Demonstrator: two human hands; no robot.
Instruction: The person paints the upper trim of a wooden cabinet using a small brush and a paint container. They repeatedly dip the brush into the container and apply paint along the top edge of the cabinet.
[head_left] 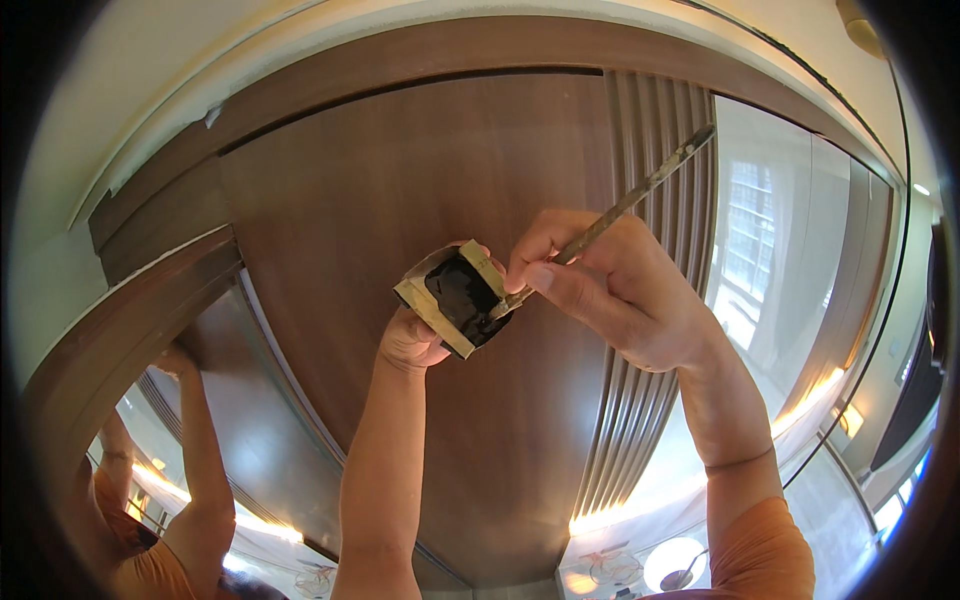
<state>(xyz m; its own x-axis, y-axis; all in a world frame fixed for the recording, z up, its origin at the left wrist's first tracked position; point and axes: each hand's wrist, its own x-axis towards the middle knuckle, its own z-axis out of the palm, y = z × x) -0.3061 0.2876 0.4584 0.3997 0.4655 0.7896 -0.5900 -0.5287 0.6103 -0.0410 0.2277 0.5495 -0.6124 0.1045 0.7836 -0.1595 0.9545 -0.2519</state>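
Observation:
In the head view my left hand (408,340) grips a small boxy container (440,325) with tan, cardboard-like sides and glossy black contents (462,290). Most of that hand is behind the container. To the right, my right hand (630,290) pinches a long, thin, stained stick-like tool (660,170) between thumb and fingers. The tool slants from upper right down to the container, its lower end at the dark contents; whether that end has bristles I cannot tell. Both hands are held up in front of a brown wood panel (350,180).
Vertical ribbed trim (660,110) borders the panel, with a glossy reflective panel (775,220) to its right and a thin dark cord (905,130) beyond. At the left, a brown-framed mirror-like surface (250,400) shows reflected arms. A pale cornice (130,150) runs along the edge.

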